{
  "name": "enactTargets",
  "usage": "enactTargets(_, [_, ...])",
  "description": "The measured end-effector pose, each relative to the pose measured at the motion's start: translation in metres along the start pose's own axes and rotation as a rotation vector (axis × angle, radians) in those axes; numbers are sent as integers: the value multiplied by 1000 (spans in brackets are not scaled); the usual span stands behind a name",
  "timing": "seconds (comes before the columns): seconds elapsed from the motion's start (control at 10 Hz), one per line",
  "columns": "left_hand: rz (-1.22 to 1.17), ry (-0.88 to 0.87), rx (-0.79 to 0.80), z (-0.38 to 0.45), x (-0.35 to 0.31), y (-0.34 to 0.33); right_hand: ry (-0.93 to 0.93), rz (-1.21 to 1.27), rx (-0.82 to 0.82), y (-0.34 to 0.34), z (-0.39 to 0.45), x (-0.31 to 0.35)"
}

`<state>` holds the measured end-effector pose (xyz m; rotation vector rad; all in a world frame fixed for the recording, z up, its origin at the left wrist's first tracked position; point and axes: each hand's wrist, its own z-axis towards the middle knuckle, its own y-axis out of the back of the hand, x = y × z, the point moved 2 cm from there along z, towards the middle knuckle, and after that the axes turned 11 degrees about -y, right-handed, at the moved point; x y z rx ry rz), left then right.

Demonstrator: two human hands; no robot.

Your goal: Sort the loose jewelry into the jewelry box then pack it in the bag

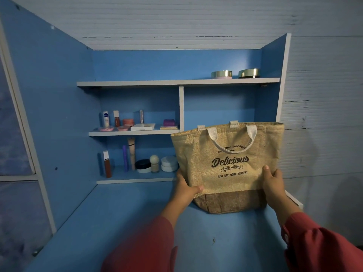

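Observation:
A tan jute bag [227, 165] with white handles and the word "Delicious" printed on it stands upright on the blue desk [121, 222], right of centre. My left hand [187, 188] grips its lower left side, thumb across the front. My right hand [274, 180] grips its lower right side, thumb on the front. The bag's inside is hidden. No jewelry box or loose jewelry is in view.
Behind the bag rises a blue shelf unit [176, 82]. Its left compartments hold several cosmetics bottles and jars [135, 122]. Two round gold-lidded tins [221, 74] sit on the top shelf. The desk's right edge lies just beside the bag.

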<state>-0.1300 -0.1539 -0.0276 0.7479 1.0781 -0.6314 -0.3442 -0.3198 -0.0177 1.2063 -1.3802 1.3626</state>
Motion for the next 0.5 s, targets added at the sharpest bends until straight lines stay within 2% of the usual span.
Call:
enactTargets(0.3, [-50, 43, 43, 3, 3, 1, 6, -14, 3, 3, -2, -2])
enactTargets(0.5, [1, 62, 45, 6, 14, 5, -8, -151, -118, 7, -2, -15])
